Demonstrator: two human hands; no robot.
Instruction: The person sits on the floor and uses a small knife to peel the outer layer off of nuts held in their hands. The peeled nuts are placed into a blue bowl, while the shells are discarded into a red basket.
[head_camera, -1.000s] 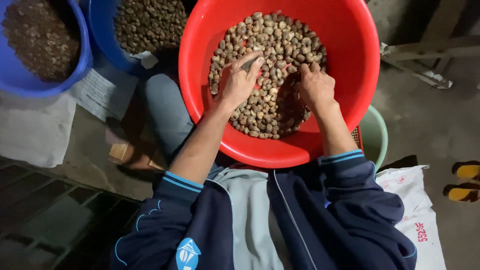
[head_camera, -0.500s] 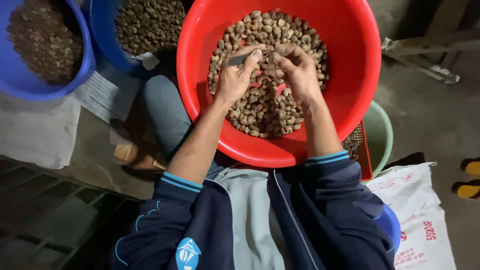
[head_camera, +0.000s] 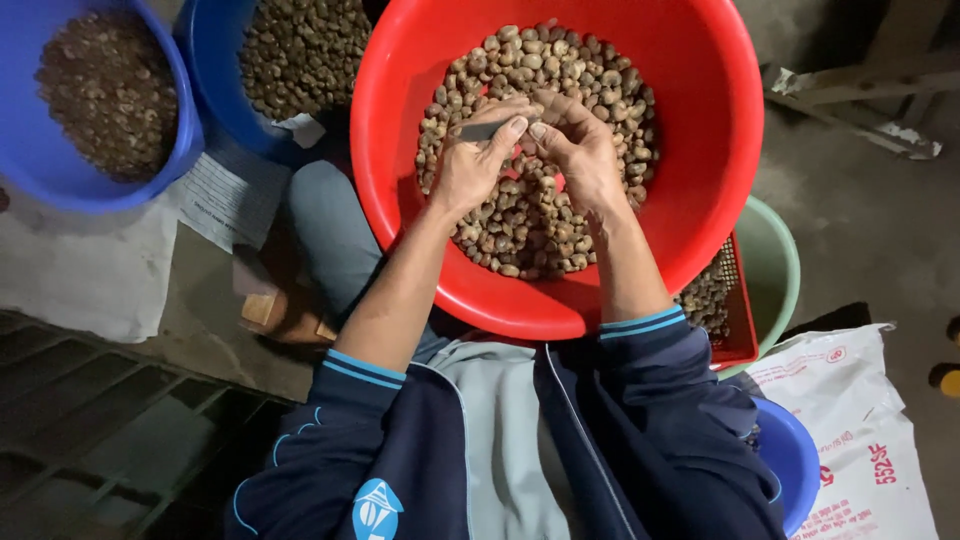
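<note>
**Hands meet over the red basin**

Both hands have drawn together since a second ago, when they lay apart on the nuts; they now meet fingertip to fingertip near the top of the heap.

A red basin (head_camera: 700, 150) fills the middle of the frame, resting on the lap of a seated person in a dark blue jacket, and holds a heap of brown nuts (head_camera: 540, 230) spread across its bottom. Two blue tubs sit at upper left: the far one (head_camera: 185, 130) carries darker, finer pieces, the nearer one (head_camera: 215, 70) paler whole nuts. Under the basin's right edge a red crate (head_camera: 742, 320) with more nuts shows, and beside it a pale green bowl (head_camera: 775, 260). A white sack (head_camera: 850, 420) lies at lower right.

The left hand (head_camera: 470, 165) is closed around a small grey tool (head_camera: 483, 130), thumb pressed along its top. The right hand (head_camera: 575, 150) is curled, fingers pinched against the left thumb, apparently on a single nut, though the fingers hide it.
</note>
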